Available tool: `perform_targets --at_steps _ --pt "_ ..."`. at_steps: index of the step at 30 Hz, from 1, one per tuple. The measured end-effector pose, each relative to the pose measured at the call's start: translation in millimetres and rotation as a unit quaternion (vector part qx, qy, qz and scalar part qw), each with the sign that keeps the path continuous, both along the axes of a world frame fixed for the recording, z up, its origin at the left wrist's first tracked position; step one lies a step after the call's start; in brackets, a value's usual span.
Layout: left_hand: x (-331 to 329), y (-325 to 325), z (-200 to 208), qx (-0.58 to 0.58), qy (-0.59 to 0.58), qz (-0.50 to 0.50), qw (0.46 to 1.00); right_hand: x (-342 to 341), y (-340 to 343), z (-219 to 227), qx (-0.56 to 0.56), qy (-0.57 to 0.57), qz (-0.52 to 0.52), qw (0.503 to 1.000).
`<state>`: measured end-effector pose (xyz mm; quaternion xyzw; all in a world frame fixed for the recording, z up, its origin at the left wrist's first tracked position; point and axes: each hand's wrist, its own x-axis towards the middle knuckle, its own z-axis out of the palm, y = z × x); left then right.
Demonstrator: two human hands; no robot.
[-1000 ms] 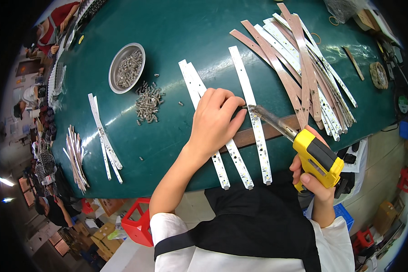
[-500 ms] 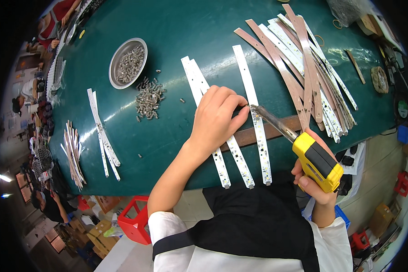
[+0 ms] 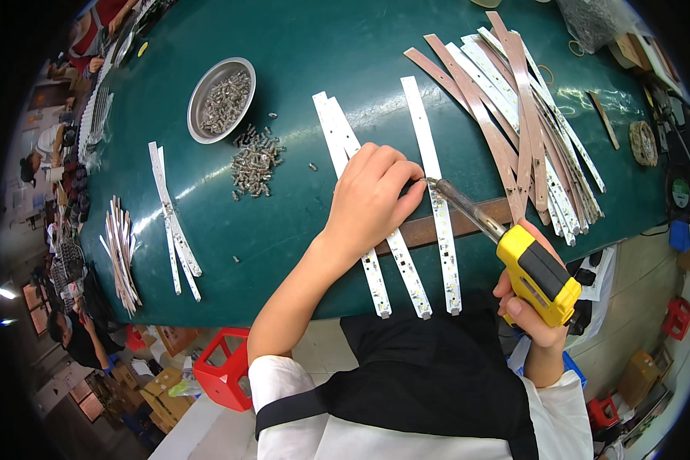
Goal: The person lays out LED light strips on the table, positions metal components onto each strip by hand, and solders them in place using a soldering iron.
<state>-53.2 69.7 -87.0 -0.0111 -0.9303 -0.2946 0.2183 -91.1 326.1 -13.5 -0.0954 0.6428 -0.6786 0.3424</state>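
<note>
My right hand grips a yellow and black soldering gun, its metal shaft slanting up and to the left. The tip meets a white LED circuit strip around its middle. My left hand is closed in a pinch right beside that tip; whatever sits between thumb and forefinger is too small to make out. Two more white LED strips, one on the left and one beside it, pass under my left hand. A flat brown bar lies crosswise beneath the strips.
A metal bowl of small metallic parts stands at upper left, with a loose pile beside it. Brown and white strips are heaped at right; smaller bundles, crossed and fanned, lie left. A red stool stands below the table edge.
The view has shifted slightly. Both hands keep nearly the same pose, with the soldering gun's tip still at the same strip beside my left fingers.
</note>
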Motion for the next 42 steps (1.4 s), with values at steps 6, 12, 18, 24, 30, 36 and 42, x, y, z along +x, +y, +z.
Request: perform_targets --at_steps 6,12,18,24,30,36,42 --pt "0.9 0.1 0.4 0.008 -0.005 0.001 1.000 -1.0 -0.3 2.5 0.020 -0.004 0.002 1.000" --pt "1.5 -0.4 1.6 0.028 -0.019 0.001 0.999 -2.5 0.3 8.3 0.040 -0.015 0.008 0.999" --pt "1.9 -0.4 1.7 0.028 -0.025 0.002 0.999 -0.9 0.3 5.4 -0.010 -0.013 -0.023 1.000" --pt "1.5 -0.3 1.6 0.031 -0.017 0.003 0.999 -0.8 0.3 4.9 -0.004 -0.010 -0.014 1.000" --pt "2.1 -0.4 2.6 0.034 -0.021 0.000 0.999 -1.5 -1.7 6.1 0.014 -0.005 -0.010 1.000" --pt "2.7 0.1 3.2 0.024 -0.027 0.002 0.999 -2.8 2.8 6.6 0.043 0.022 0.024 0.999" --pt "2.6 -0.1 3.3 0.027 -0.021 0.000 0.999 0.2 6.4 2.9 -0.030 -0.005 -0.065 0.997"
